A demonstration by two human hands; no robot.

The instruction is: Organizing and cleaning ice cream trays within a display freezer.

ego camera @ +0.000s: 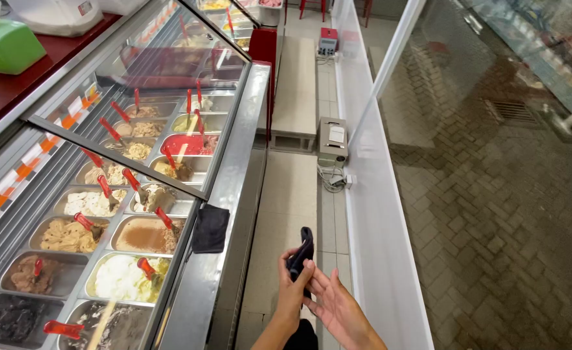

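Note:
My left hand (292,290) is raised over the floor aisle, its fingers closed around a small dark cloth (302,251) that sticks up out of the grip. My right hand (339,310) lies just to its right, palm up with the fingers spread. Its fingertips are close to the cloth and hold nothing. Both hands are to the right of the ice cream display case (234,194). Another dark folded cloth (210,228) lies on the case's steel ledge, to the left of my hands.
Under the case's raised glass lid (137,139) sit several steel tubs of ice cream with red-handled scoops (147,267). A green box (6,46) stands on the red counter at top left. A small grey printer-like machine (332,140) sits on the floor by the white window frame (377,214).

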